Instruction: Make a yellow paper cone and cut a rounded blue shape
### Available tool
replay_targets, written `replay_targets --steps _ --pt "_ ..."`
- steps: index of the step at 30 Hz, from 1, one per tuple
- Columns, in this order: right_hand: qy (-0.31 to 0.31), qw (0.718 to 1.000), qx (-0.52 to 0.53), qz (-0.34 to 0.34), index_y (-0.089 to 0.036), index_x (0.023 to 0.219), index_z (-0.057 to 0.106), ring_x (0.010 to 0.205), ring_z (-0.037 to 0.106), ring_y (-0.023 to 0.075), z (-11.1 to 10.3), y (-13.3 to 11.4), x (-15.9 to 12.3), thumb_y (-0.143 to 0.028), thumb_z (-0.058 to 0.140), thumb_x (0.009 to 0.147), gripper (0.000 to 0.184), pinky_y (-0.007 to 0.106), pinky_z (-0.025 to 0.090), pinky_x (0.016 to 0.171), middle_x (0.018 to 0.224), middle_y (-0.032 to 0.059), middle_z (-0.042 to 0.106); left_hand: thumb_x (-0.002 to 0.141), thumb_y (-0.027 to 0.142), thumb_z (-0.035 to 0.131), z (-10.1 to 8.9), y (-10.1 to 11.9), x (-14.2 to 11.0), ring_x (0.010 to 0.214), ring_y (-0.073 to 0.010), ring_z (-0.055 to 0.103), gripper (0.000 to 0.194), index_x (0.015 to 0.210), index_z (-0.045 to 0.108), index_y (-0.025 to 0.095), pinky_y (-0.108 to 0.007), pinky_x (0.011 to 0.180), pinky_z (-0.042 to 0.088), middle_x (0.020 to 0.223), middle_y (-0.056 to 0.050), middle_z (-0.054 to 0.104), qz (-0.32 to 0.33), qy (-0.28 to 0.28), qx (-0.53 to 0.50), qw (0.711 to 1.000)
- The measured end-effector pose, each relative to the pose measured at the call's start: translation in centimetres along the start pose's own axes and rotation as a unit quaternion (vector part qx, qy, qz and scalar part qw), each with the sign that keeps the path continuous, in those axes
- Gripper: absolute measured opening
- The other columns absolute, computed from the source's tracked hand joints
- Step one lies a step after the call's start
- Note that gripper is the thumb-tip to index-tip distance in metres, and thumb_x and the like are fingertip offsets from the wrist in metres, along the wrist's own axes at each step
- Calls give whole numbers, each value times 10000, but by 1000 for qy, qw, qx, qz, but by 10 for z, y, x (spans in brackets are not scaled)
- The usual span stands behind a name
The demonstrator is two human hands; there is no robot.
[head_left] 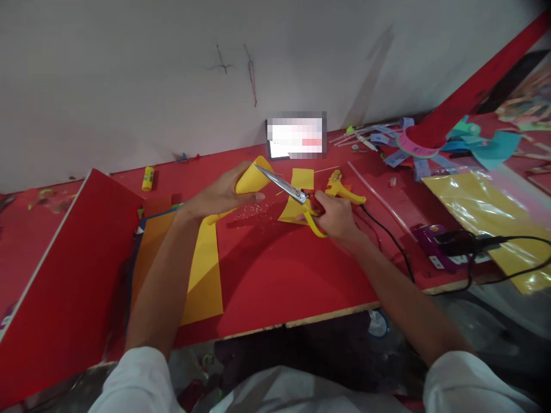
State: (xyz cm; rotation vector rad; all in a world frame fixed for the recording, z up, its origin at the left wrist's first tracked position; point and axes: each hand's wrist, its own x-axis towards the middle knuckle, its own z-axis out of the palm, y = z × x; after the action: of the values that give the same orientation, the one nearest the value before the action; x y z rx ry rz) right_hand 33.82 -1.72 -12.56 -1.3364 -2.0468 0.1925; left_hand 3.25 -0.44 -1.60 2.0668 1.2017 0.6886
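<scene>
My left hand [230, 186] is closed around a rolled piece of yellow paper [253, 176], holding it above the red table. In my right hand [338, 215] is a pair of scissors [286, 186] with yellow and red handles. Its blades point up and left, the tips at the yellow roll; I cannot tell if they touch it. Yellow paper pieces [302, 179] lie behind and under the scissors. Beside my right hand rests a yellow glue gun [342, 188] with a black cord. Sheets of yellow paper [206, 275] and orange paper lie under my left forearm.
A red panel [73, 275] stands upright at the left. A glue stick [147, 179] and a lit screen [297, 137] are near the wall. At the right are a purple power strip [434, 246], cords, plastic-wrapped yellow paper [482, 212] and a red post [473, 86].
</scene>
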Motion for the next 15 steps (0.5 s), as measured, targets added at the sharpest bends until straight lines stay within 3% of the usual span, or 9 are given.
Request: replay_targets --steps 4,8,15 --pt "-28 998 49 24 -254 855 516 589 559 195 -1 3 3 -675 650 889 443 319 326 587 673 9 600 899 612 759 0 4 0 1499 -355 515 777 1563 514 291 -508 1263 420 1662 -111 511 10 11 -30 999" --pt "-71 994 78 26 -257 1018 529 643 610 207 1 7 4 -630 654 902 410 325 372 575 859 44 674 933 592 719 0 8 0 1405 -335 583 783 1593 458 262 -475 1204 473 1567 -124 592 20 29 -37 999" --pt "-73 996 47 -4 -240 1006 522 741 654 240 1 4 4 -630 659 899 427 347 408 646 943 96 710 885 536 740 2 12 3 992 -297 684 681 1443 556 192 -455 908 564 1205 -115 712 -24 67 120 990"
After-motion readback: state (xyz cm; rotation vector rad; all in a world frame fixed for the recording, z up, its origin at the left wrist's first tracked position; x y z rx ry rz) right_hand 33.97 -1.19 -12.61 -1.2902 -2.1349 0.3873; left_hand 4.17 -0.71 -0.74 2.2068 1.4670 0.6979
